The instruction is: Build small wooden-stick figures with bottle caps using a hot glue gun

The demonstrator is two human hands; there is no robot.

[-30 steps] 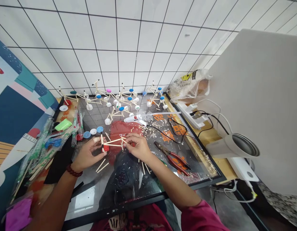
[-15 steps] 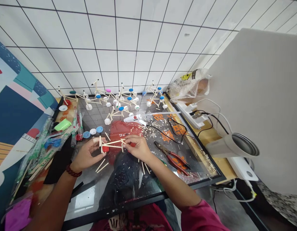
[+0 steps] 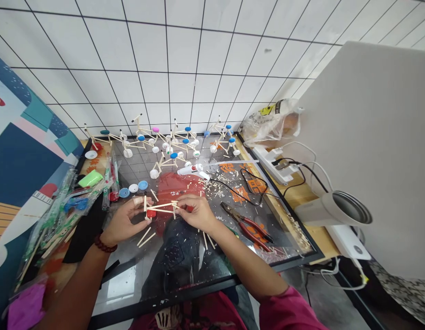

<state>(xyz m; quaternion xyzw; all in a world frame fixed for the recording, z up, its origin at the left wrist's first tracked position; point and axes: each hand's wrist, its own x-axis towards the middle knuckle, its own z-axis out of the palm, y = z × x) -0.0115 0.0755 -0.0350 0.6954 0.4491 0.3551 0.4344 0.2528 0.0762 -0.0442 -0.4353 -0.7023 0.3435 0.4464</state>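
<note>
Between my two hands is a small frame of thin wooden sticks (image 3: pixel 160 207), held above the glass tabletop. My left hand (image 3: pixel 126 222) grips its left end, where an upright stick has a dark tip. My right hand (image 3: pixel 197 211) pinches the crosspiece at the right end between thumb and fingers. A red cap-like piece (image 3: pixel 151 213) shows behind the frame near my left fingers; I cannot tell whether it is attached. Just beyond my left hand lie blue and white bottle caps (image 3: pixel 133 188). Loose sticks (image 3: pixel 146 239) lie below the frame.
Several stick models with cap wheels (image 3: pixel 173 156) stand along the tiled wall. A white glue gun (image 3: pixel 193 170) trails a black cord. Red-handled pliers (image 3: pixel 248 225) lie at right among wood scraps. Bagged supplies (image 3: pixel 71 201) line the left; a power strip (image 3: pixel 276 165) and stacked cups (image 3: pixel 332 207) the right.
</note>
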